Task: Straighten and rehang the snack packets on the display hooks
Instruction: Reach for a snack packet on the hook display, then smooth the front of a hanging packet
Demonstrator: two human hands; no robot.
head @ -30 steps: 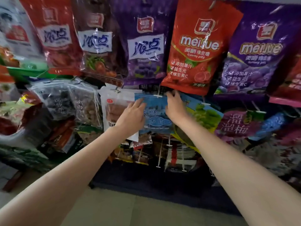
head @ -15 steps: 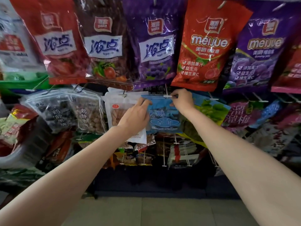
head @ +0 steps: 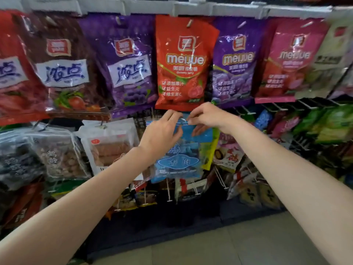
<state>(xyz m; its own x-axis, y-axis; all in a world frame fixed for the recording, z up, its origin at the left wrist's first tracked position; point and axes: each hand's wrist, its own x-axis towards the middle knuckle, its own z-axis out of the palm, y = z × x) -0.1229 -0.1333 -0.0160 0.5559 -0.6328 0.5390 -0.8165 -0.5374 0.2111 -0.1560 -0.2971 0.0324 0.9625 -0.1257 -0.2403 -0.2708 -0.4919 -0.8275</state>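
Both hands have climbed to the top edge of the blue packet (head: 181,150), and the left hand (head: 162,131) has come off the white pouch (head: 108,144) beside it. Now the left hand pinches the header strip from the left, while the right hand (head: 208,117) pinches it from the right, just under the orange gummy bag (head: 185,62). Looks like the rehang step: the packet sits in the middle row, its hole hidden. Next, I'd say, line that hole up with the hook and slide it on square.

Shop: snack packets (head: 186,62) on hooks (head: 246,109)
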